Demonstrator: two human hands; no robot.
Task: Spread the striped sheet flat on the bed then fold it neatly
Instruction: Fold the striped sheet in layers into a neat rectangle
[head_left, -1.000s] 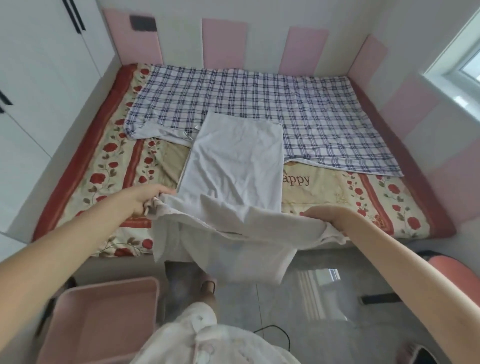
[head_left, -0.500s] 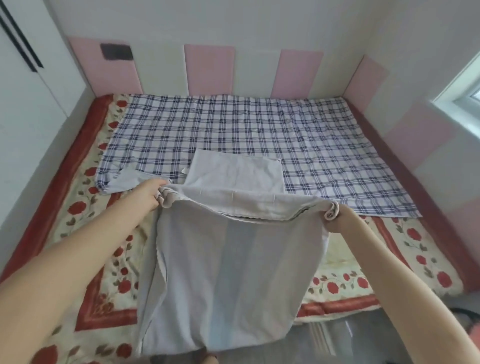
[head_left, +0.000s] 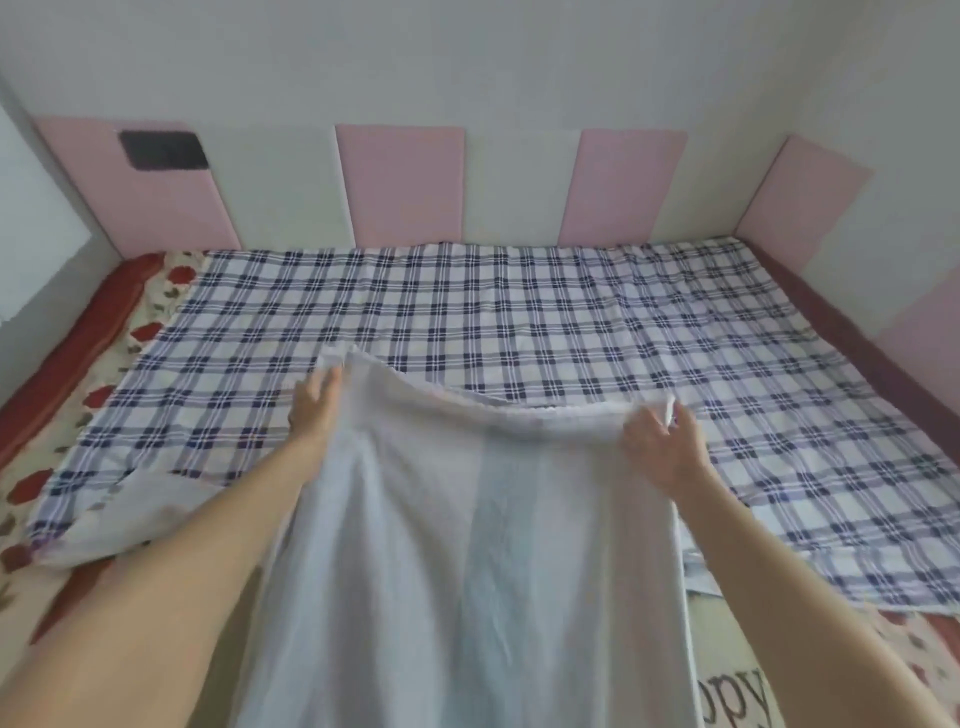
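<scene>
The striped sheet (head_left: 467, 545) is pale grey-white with faint lengthwise bands. It lies down the middle of the bed, on top of a blue-and-white plaid sheet (head_left: 571, 322). Its upper layer is drawn forward, away from me, with a slightly sagging edge stretched between my hands. My left hand (head_left: 314, 408) grips that edge's left corner, low over the plaid. Over at the right corner, my right hand (head_left: 662, 449) pinches the fabric. The sheet's near end runs out of the frame at the bottom.
The plaid sheet covers most of the bed, its near left corner flipped over. A floral bed cover with a red border (head_left: 88, 338) shows at the left and the lower right. Pink and white padded panels (head_left: 400, 182) line the walls round the bed.
Both hands have carried the sheet's edge forward over the bed, from the near side onto the plaid sheet. The view has leaned in over the bed, and the floor and pink bin have left the view.
</scene>
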